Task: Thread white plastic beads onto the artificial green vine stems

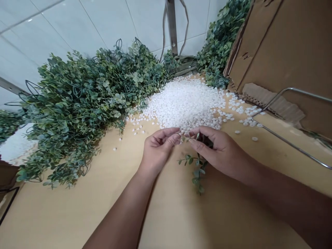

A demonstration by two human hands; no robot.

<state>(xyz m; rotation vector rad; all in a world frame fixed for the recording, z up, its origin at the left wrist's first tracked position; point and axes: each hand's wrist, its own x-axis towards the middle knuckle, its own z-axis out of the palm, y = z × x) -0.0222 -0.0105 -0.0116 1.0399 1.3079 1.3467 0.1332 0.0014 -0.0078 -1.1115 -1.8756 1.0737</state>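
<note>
My right hand (216,147) is closed in a pinch on an artificial eucalyptus sprig (198,173), whose leafy stems hang below the fingers over the table. One leafy tip of it points left, toward my other hand. My left hand (159,147) is closed as well, thumb against forefinger, at the tip of the sprig. Between its fingertips shows a bit of a small white plastic piece, mostly hidden. Just beyond both hands lies a heap of small white round plastic pieces (185,100).
A large pile of artificial greenery (85,90) lies on the left along the tiled wall (103,20). More greenery (218,45) stands at the back right beside a cardboard box (287,52). A bent metal rod (293,143) reaches over the wooden table (109,211) from the right.
</note>
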